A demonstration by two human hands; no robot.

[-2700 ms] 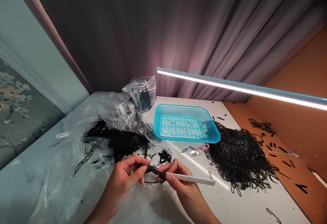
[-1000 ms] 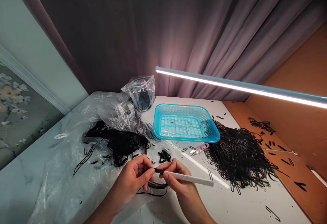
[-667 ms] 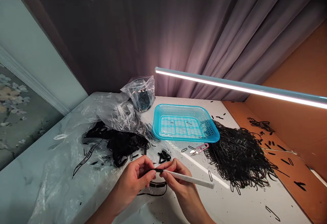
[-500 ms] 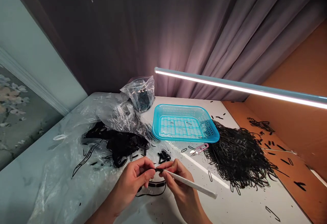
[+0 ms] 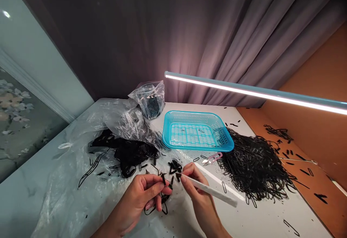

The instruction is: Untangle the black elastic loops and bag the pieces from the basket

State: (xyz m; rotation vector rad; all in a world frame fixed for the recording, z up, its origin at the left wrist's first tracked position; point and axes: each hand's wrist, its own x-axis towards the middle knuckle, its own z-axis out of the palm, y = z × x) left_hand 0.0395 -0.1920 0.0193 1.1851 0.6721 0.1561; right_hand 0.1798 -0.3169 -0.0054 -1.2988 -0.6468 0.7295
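Low in the middle of the view, my left hand (image 5: 146, 194) pinches a small black strip (image 5: 163, 178) between thumb and forefinger. A thin black strap (image 5: 164, 209) hangs in a loop below those fingers. To the right, my right hand (image 5: 197, 189) is closed around a long, flat white stick (image 5: 217, 191), slanting down to the right. A dark bit (image 5: 178, 176) shows at the stick's upper end; whether it is a tip or a loose piece, I cannot tell. Just beyond the fingertips lies a small heap of short black pieces (image 5: 175, 165). The two hands are apart.
A blue plastic basket (image 5: 197, 148) stands behind the hands. Right of it spreads a pile of thin black loops (image 5: 255, 169), with pink-handled thread snips (image 5: 214, 157) at its edge. Clear plastic sheeting (image 5: 70, 180) and a black bundle (image 5: 135, 154) lie left. A lit tube lamp (image 5: 244, 91) hangs above.
My hands have moved apart from where they met at the black strip. The right hand and white stick have shifted slightly right and up; the left hand keeps its pinch.
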